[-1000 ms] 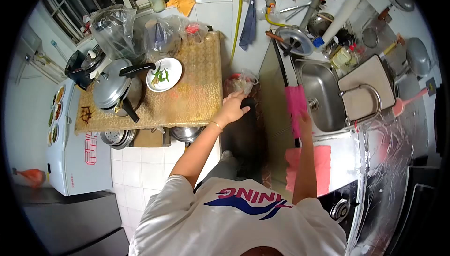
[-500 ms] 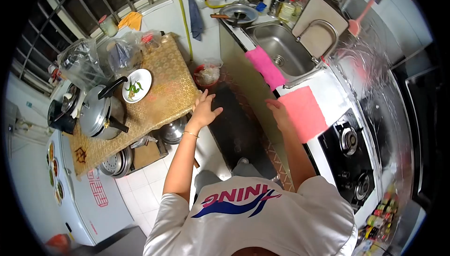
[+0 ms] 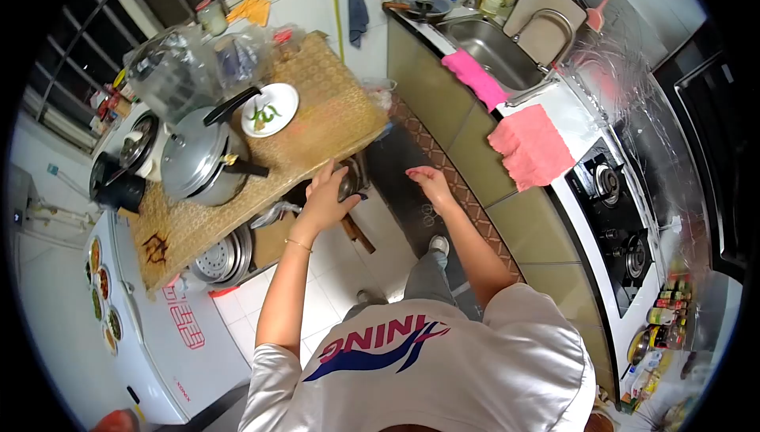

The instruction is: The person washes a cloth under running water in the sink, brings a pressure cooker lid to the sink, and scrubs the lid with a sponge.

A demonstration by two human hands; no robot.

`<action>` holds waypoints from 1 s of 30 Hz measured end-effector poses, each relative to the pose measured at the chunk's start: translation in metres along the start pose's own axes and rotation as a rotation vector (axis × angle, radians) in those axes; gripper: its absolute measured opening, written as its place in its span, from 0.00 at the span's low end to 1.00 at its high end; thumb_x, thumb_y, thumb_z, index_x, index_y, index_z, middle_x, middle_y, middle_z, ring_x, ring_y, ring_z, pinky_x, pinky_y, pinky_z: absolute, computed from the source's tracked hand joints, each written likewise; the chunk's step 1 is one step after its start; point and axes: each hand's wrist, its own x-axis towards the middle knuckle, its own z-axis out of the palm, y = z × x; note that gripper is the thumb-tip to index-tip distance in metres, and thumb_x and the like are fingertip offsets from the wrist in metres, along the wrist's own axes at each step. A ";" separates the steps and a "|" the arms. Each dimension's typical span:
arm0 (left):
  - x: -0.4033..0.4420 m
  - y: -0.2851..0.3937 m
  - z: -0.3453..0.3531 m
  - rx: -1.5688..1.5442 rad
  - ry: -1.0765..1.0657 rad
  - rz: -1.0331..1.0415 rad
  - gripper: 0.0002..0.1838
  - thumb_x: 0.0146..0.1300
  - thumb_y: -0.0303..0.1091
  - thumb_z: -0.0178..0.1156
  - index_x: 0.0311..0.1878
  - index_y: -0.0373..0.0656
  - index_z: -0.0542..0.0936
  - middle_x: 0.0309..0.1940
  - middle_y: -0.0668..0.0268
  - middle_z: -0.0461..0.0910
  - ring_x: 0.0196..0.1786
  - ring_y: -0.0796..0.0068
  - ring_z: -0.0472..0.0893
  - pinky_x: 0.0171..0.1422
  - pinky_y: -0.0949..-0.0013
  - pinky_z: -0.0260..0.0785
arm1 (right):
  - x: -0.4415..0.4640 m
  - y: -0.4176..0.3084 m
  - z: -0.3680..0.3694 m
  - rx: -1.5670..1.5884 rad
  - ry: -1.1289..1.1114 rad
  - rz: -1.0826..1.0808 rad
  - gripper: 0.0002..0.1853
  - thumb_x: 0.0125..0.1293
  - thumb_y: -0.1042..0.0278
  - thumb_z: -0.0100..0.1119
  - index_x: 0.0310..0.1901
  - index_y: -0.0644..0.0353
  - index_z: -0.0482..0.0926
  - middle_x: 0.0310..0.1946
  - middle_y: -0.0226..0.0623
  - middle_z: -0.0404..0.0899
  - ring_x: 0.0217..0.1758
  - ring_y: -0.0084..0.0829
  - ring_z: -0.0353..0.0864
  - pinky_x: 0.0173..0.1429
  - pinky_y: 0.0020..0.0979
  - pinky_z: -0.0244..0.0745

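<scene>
One gold-patterned table (image 3: 328, 108) bears a pressure cooker (image 3: 194, 151) and, just beside it, a white plate (image 3: 286, 102), while near the table's edge my left hand (image 3: 322, 198) spreads released and my right hand (image 3: 432, 186) half-curls, its grip unclear

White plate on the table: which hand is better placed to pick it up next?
Probably the left hand: it's beside the table, nearer the white plate, fingers spread. The right hand is farther away.
</scene>
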 end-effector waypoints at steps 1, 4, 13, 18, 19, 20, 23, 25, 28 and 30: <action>-0.013 -0.009 -0.008 0.004 0.000 -0.023 0.36 0.53 0.46 0.65 0.65 0.42 0.67 0.71 0.49 0.51 0.72 0.50 0.52 0.70 0.50 0.46 | -0.004 0.003 0.019 0.008 -0.031 0.021 0.09 0.61 0.72 0.55 0.40 0.64 0.82 0.34 0.30 0.81 0.40 0.22 0.76 0.47 0.23 0.68; -0.039 -0.038 -0.019 -0.002 0.024 -0.027 0.36 0.54 0.46 0.65 0.64 0.41 0.67 0.70 0.48 0.52 0.71 0.49 0.54 0.70 0.50 0.47 | -0.012 0.003 0.069 0.074 -0.068 0.123 0.10 0.60 0.72 0.55 0.40 0.65 0.81 0.35 0.32 0.81 0.40 0.23 0.77 0.48 0.24 0.69; -0.057 -0.079 -0.060 -0.085 0.205 -0.041 0.31 0.57 0.42 0.62 0.61 0.38 0.69 0.69 0.48 0.55 0.71 0.48 0.54 0.72 0.55 0.49 | 0.031 -0.023 0.113 -0.111 -0.246 0.069 0.11 0.66 0.70 0.48 0.39 0.62 0.81 0.34 0.31 0.83 0.38 0.21 0.80 0.42 0.21 0.69; -0.067 -0.086 -0.118 -0.235 0.379 -0.091 0.23 0.58 0.37 0.61 0.55 0.37 0.73 0.56 0.51 0.70 0.59 0.56 0.71 0.60 0.64 0.64 | 0.072 -0.036 0.138 -0.134 -0.279 0.069 0.12 0.66 0.71 0.46 0.36 0.63 0.81 0.33 0.30 0.82 0.37 0.19 0.79 0.40 0.19 0.69; -0.070 -0.091 -0.127 -0.317 0.405 -0.146 0.21 0.58 0.35 0.62 0.53 0.36 0.75 0.51 0.53 0.75 0.53 0.60 0.76 0.54 0.66 0.69 | 0.083 -0.036 0.144 -0.143 -0.294 0.071 0.12 0.66 0.71 0.46 0.36 0.63 0.81 0.33 0.30 0.82 0.37 0.19 0.79 0.40 0.19 0.69; -0.072 -0.103 -0.127 -0.288 0.549 -0.143 0.17 0.58 0.34 0.62 0.49 0.36 0.77 0.43 0.57 0.77 0.44 0.66 0.79 0.46 0.68 0.71 | 0.096 -0.037 0.153 -0.234 -0.374 0.015 0.12 0.66 0.72 0.46 0.36 0.63 0.81 0.32 0.29 0.81 0.36 0.18 0.77 0.40 0.19 0.68; -0.078 -0.142 -0.142 -0.430 0.580 -0.353 0.15 0.59 0.34 0.61 0.47 0.36 0.78 0.40 0.59 0.80 0.40 0.73 0.78 0.45 0.71 0.70 | 0.122 -0.053 0.191 -0.318 -0.491 -0.053 0.11 0.65 0.73 0.46 0.34 0.64 0.80 0.28 0.27 0.77 0.33 0.17 0.73 0.39 0.20 0.67; -0.079 -0.175 -0.152 -0.444 0.648 -0.359 0.15 0.59 0.33 0.61 0.47 0.36 0.78 0.38 0.60 0.80 0.39 0.73 0.78 0.45 0.72 0.70 | 0.144 -0.068 0.230 -0.305 -0.525 -0.081 0.11 0.65 0.73 0.46 0.34 0.65 0.80 0.26 0.26 0.75 0.31 0.17 0.71 0.39 0.21 0.66; -0.074 -0.232 -0.169 -0.458 0.777 -0.348 0.14 0.60 0.33 0.61 0.46 0.36 0.78 0.37 0.61 0.81 0.38 0.74 0.77 0.44 0.72 0.69 | 0.181 -0.087 0.283 -0.363 -0.449 -0.322 0.10 0.63 0.71 0.50 0.38 0.64 0.81 0.25 0.26 0.73 0.31 0.19 0.71 0.41 0.22 0.67; -0.069 -0.261 -0.189 -0.476 0.831 -0.408 0.14 0.59 0.33 0.60 0.46 0.36 0.79 0.39 0.61 0.81 0.39 0.73 0.77 0.45 0.72 0.69 | 0.203 -0.101 0.314 -0.536 -0.224 -0.456 0.13 0.61 0.66 0.55 0.44 0.63 0.79 0.30 0.40 0.78 0.35 0.31 0.76 0.46 0.31 0.71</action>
